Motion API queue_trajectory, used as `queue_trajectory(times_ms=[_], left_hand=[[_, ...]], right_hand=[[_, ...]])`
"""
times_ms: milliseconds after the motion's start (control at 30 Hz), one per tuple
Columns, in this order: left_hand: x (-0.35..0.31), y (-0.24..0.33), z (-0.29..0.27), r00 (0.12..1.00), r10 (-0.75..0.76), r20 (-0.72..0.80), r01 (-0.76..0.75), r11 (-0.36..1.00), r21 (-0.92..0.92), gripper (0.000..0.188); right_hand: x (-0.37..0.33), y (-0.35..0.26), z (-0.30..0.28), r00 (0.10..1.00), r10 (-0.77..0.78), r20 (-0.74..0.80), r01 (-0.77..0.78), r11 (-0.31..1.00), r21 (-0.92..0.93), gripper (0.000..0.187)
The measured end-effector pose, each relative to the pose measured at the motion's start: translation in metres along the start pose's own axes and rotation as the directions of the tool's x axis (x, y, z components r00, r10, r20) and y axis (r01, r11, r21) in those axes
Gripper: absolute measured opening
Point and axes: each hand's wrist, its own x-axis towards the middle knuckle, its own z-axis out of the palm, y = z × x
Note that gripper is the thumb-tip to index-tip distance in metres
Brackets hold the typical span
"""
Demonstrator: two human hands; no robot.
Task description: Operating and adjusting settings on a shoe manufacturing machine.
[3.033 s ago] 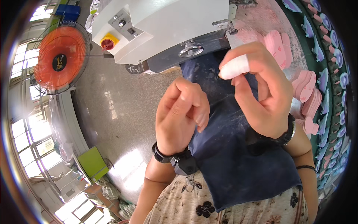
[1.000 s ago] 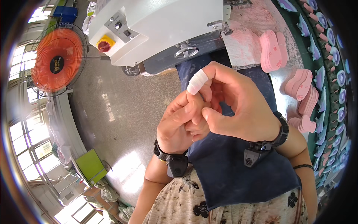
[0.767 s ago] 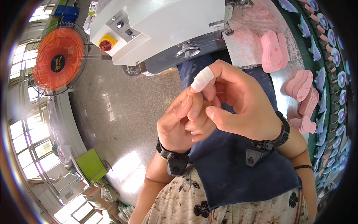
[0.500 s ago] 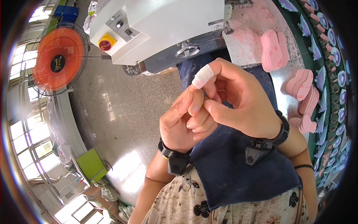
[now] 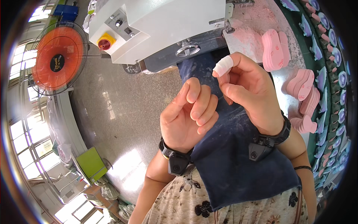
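While our left hand (image 5: pixel 188 117) curls, its grip unclear, our right hand (image 5: pixel 255 93) sits apart above the navy cloth (image 5: pixel 242 173), thumb clear of the forefinger wrapped in ribbed white tape (image 5: pixel 224 66). Right of the cloth, rounded pink insoles (image 5: pixel 272 50) lie on the worktop (image 5: pixel 279 84); left, speckled floor (image 5: pixel 126 100) spreads wide.

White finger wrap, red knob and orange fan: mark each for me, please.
White finger wrap (image 5: pixel 223 66), head view: middle of the wrapping.
Red knob (image 5: pixel 104 44), head view: its front face.
Orange fan (image 5: pixel 57 62), head view: the dark hub.
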Motion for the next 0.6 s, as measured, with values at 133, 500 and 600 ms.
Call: queue_trajectory(times_ms=[133, 500, 600], left_hand=[[-0.0003, -0.0017, -0.0001, 1.000, 0.007, -0.007, -0.007, 1.000, -0.013, 0.029], [-0.0002, -0.0016, -0.0059, 0.997, 0.028, 0.068, -0.020, 0.993, -0.114, 0.028], [-0.0004, -0.0006, -0.0065, 0.996, 0.054, 0.075, -0.043, 0.988, -0.146, 0.027]], right_hand=[[-0.0012, -0.0003, -0.0040, 0.997, 0.074, 0.028, -0.076, 0.995, 0.065, 0.020], [-0.0072, 0.0011, -0.0034, 0.986, 0.100, 0.135, -0.101, 0.995, 0.001, 0.030], [-0.0086, 0.0044, -0.0056, 0.977, 0.146, 0.157, -0.147, 0.989, -0.008, 0.042]])
